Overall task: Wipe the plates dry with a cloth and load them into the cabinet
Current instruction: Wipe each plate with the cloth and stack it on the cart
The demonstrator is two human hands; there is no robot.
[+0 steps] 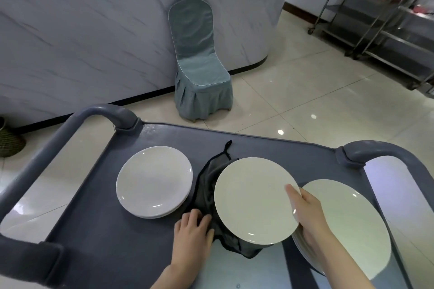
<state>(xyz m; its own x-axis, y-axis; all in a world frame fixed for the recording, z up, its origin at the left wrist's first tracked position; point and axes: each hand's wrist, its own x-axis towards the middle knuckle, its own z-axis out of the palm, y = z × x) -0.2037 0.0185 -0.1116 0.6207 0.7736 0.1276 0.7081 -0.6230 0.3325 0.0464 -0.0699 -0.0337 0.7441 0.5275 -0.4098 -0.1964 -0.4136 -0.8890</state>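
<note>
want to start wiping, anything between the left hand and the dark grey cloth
Nothing visible: the left hand grips the dark grey cloth on the grey plastic cart. The round white plate in the right hand only covers the cloth's right side.

Soft even indoor light, small glints on floor (305, 91) and plates (249, 199), wide-angle bending at edges

Counter (117, 37): curved, pale marble-veined front, black top and plinth.
Chair (199, 61): blue-grey fabric cover, pleated skirt, back against the counter.
Floor (305, 101): glossy cream tiles reflecting spots of light.
Steel trolleys (380, 30): far right, carrying blurred pink items, possibly linen.
Woven basket (9, 141): left edge, on the floor.
</note>
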